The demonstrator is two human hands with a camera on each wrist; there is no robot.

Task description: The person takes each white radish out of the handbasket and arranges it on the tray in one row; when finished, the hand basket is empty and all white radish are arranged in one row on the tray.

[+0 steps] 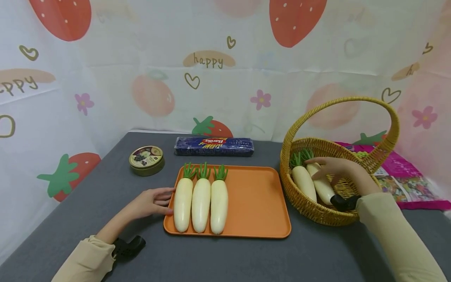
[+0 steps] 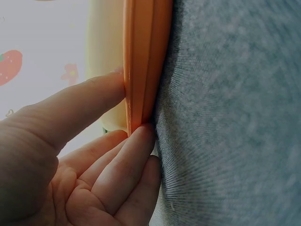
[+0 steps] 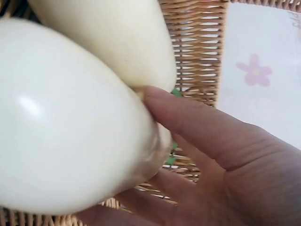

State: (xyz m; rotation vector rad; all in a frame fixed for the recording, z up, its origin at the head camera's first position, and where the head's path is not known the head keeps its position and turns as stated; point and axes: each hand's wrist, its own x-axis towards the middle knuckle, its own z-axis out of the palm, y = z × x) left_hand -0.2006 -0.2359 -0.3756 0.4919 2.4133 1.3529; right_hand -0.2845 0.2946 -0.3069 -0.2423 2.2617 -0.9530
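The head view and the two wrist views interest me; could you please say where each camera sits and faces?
Head: worn on the head, facing forward and down at the orange tray and wicker basket; left hand, right hand and both sleeves show.
Left wrist: worn there, facing the left hand at the tray's edge.
Right wrist: worn there, facing the right hand and white radishes.
Head and right wrist share the basket.

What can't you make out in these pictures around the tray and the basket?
Head view: much of the floor of the wicker basket, hidden by its front wall and two daikons.
Head view: parts of the right daikon, covered by the right hand.
Head view: fine print on the round tin, too small.
Left wrist view: the rest of the orange tray, cut off by the top edge.
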